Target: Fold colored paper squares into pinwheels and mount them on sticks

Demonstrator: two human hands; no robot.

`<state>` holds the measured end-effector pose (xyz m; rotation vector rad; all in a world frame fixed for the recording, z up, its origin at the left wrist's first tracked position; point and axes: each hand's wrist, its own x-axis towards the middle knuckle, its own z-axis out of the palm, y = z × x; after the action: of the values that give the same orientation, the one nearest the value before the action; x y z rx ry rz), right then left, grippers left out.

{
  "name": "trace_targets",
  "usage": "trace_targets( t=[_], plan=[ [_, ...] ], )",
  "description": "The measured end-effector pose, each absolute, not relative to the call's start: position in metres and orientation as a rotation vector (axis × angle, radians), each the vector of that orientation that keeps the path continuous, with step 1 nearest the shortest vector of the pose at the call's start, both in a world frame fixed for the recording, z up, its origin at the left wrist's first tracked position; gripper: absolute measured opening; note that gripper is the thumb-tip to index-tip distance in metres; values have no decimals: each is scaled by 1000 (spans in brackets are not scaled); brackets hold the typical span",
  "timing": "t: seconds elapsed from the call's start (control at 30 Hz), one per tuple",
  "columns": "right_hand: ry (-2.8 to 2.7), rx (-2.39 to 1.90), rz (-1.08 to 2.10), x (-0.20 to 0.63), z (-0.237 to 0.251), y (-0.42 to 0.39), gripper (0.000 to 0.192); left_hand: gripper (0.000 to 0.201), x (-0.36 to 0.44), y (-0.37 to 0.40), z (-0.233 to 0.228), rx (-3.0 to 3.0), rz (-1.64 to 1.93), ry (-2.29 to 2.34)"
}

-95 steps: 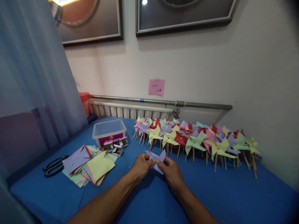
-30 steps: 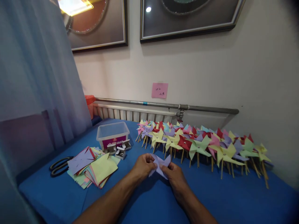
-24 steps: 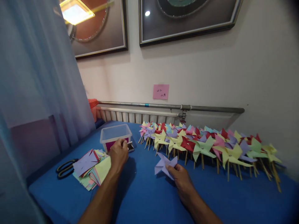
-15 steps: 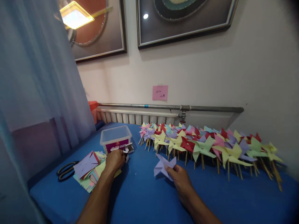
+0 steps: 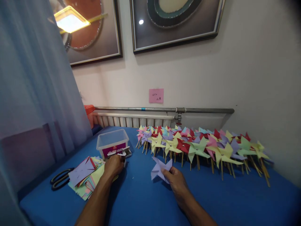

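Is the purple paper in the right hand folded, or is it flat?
Folded. The purple paper in the right hand has pointed pinwheel flaps.

A folded lilac paper pinwheel head (image 5: 159, 169), its pointed blades fanned out and no stick attached, is pinched at its lower edge just above the blue tabletop (image 5: 145, 201), towards the near side of the clear plastic tub (image 5: 112, 142). Small open white boxes (image 5: 122, 153) of metal pins sit on the cloth directly against the tub's front wall, flaps raised, partly hidden behind knuckles.
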<state>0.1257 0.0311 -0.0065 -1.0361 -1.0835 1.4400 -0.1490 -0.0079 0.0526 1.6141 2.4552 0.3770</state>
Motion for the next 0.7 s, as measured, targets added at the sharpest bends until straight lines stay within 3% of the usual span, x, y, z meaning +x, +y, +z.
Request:
trace_targets(
  t=[0.27,0.53,0.7],
  plan=[
    [-1098,-1052,1437,127,-3,30,26,32,-146,-8,53,1642,326,2571],
    [-1100,-1050,1417,128,8,20,27,24,-150,-8,59,1660,923,2255],
    [-1100,-1067,1449,128,14,20,27,16,-107,-12,43,2107,595,1944]
  ],
)
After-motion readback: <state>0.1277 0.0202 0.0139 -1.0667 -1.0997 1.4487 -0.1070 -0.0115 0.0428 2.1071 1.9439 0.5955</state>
